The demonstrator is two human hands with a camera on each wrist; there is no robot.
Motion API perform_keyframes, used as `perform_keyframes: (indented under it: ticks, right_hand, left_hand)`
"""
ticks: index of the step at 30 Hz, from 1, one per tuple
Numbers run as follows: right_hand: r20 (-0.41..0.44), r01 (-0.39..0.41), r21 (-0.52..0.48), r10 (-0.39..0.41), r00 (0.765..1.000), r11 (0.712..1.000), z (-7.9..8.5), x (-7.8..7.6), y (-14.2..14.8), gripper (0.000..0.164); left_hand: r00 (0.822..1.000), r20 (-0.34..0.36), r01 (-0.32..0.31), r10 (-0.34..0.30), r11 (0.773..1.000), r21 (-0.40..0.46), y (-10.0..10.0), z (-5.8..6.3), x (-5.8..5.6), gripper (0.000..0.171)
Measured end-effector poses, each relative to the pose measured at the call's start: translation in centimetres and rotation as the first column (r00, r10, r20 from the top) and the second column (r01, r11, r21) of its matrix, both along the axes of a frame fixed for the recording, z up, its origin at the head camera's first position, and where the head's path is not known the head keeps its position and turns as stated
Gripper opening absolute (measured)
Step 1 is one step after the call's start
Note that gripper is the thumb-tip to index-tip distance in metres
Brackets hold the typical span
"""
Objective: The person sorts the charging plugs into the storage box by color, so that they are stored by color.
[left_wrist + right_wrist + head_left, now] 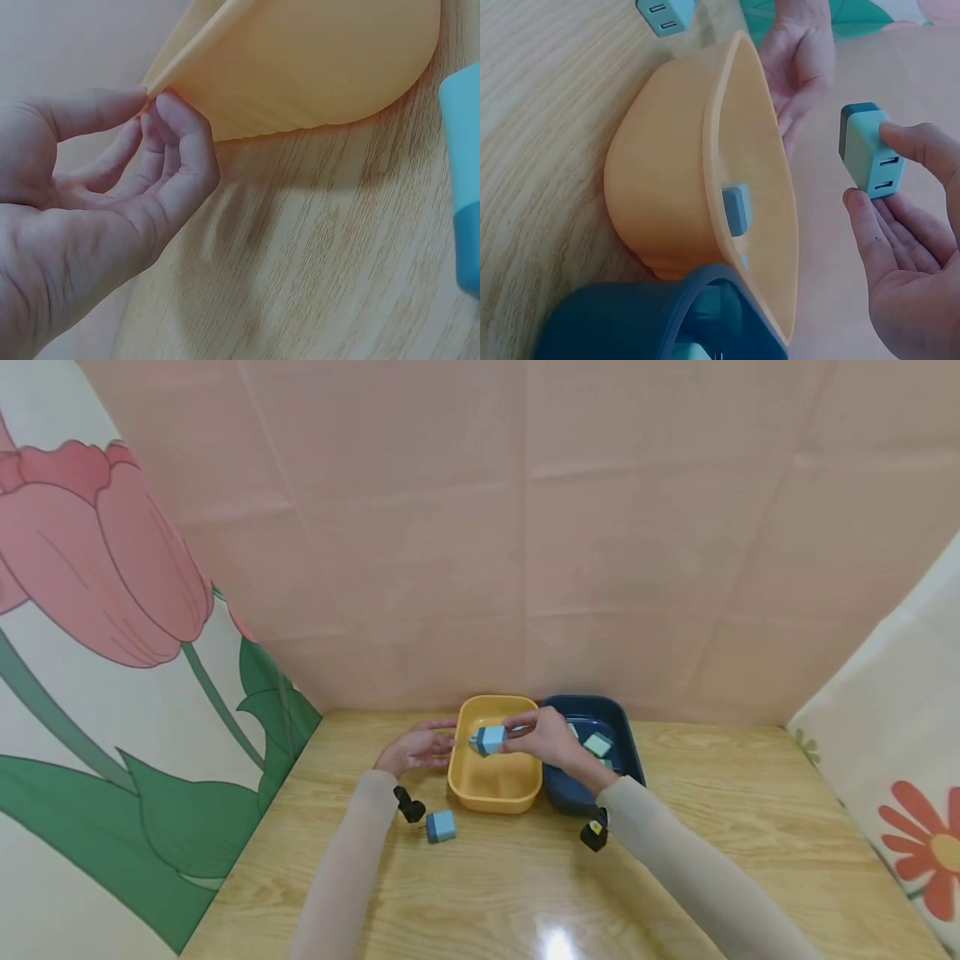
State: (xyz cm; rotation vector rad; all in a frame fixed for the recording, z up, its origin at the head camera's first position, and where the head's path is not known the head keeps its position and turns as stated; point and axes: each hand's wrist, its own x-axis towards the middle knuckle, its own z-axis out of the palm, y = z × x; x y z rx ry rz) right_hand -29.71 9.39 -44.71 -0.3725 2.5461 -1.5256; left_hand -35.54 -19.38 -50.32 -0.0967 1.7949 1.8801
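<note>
Between the thumb and fingers of my right hand is a two-tone blue USB charger, held over the yellow tray. The right wrist view shows two USB slots on the charger's end, and another charger lying inside the tray. My left hand pinches the tray's left rim between thumb and index finger, as the left wrist view shows. On the table in front of the tray, near the left wrist, lies a further USB charger with its prongs pointing left.
A dark blue tray stands against the right side of the yellow one, with several light-coloured blocks in it. Behind both trays hangs a pink cloth wall. The tabletop is wood-grained.
</note>
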Motion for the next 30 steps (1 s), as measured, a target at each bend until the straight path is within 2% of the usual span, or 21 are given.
perform_keyframes:
  ticks: [8, 21, 30]
  right_hand:
    - [0.005, -0.025, -0.04, 0.025, 1.0, 0.999, -0.3, -1.0, -1.2, 0.043]
    - [0.045, 0.002, -0.003, -0.002, 0.999, 1.0, -1.7, -1.6, -2.4, 0.037]
    - [0.025, 0.036, 0.023, -0.036, 0.999, 0.999, -2.7, -2.2, -2.6, 0.038]
  left_hand:
    - [1.0, -0.006, 0.003, -0.003, 1.0, -0.018, -0.1, 0.0, -0.1, 0.056]
    - [1.0, -0.016, 0.01, -0.011, 0.999, -0.032, 0.0, 0.1, 0.2, 0.055]
    - [1.0, -0.004, -0.005, 0.005, 1.0, -0.015, -0.1, -0.1, 0.0, 0.054]
